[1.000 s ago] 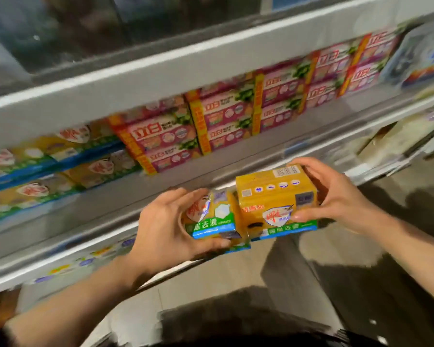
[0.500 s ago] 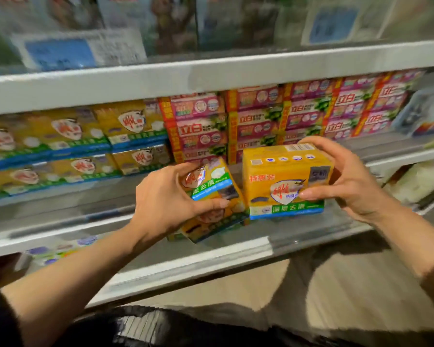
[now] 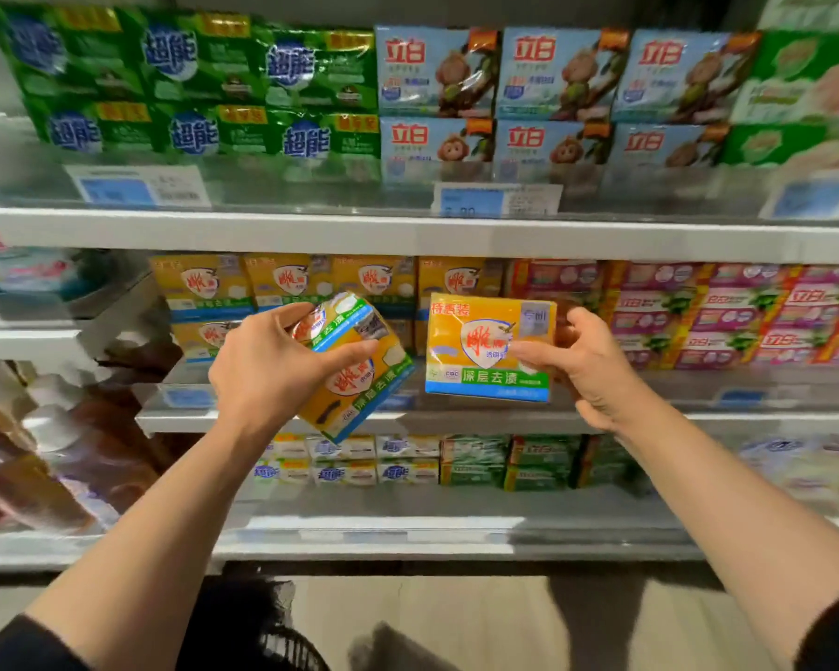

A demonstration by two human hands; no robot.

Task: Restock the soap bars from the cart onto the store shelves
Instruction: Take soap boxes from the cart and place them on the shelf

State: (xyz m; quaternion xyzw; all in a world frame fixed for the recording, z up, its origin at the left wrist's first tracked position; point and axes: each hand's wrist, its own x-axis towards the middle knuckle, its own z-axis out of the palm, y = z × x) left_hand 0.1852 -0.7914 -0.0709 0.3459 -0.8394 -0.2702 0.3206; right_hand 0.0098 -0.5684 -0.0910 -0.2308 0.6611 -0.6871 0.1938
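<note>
Two yellow soap packs held up before the middle shelf.

My left hand (image 3: 267,370) has its grip curled round a tilted soap pack (image 3: 354,375), thumb across the front; my right hand (image 3: 587,360) pinches an upright soap pack (image 3: 480,351) at its right edge. Both hang apart in front of the shelf (image 3: 456,418), where matching yellow packs (image 3: 282,283) sit beside pink packs (image 3: 727,312).

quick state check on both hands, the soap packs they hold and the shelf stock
left hand: grips two stacked yellow soap packs
left soap packs: tilted, held in the air before the shelf
right hand: pinches one yellow soap pack by its right edge
right soap pack: upright, label facing the camera, not yet shelved
yellow soap row: stacked on the middle shelf behind the hands
pink soap packs: stacked at right, same shelf
</note>
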